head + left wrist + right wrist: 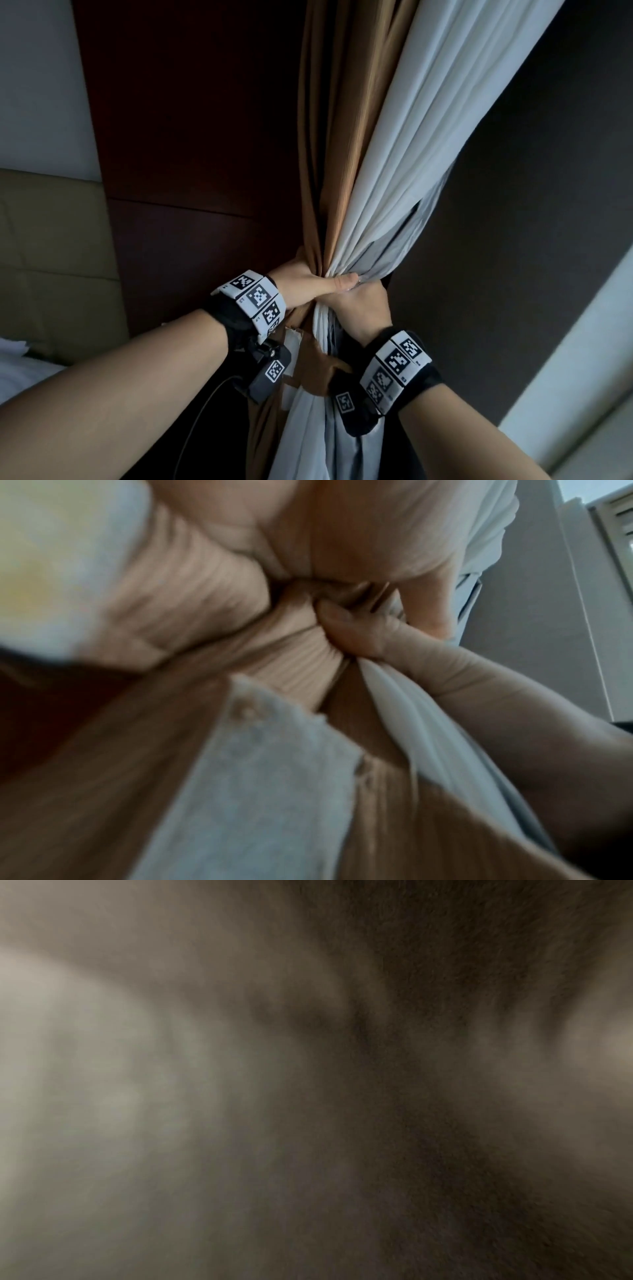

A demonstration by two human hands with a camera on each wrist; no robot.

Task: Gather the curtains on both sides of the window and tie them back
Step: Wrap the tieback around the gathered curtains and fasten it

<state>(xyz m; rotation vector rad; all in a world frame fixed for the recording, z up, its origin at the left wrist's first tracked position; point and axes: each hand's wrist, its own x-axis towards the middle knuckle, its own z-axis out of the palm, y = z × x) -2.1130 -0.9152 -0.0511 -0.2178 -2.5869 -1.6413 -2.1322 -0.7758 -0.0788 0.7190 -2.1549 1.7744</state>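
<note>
From the head view we see our left hand (pixel 308 277) gripping the bunched brown curtain (pixel 329 137) and white curtain (pixel 404 137); our right hand (pixel 363 305) clutches them just below. The left wrist view shows a thumb (pixel 346 626) pinching folds. The right wrist view is blur.

A bedroom, perhaps a hotel room, padded beige headboard (pixel 51 253) and white bedding (pixel 20 366) left of the left hand (pixel 308 281), floor-length brown and white curtains (pixel 359 154) above it
</note>
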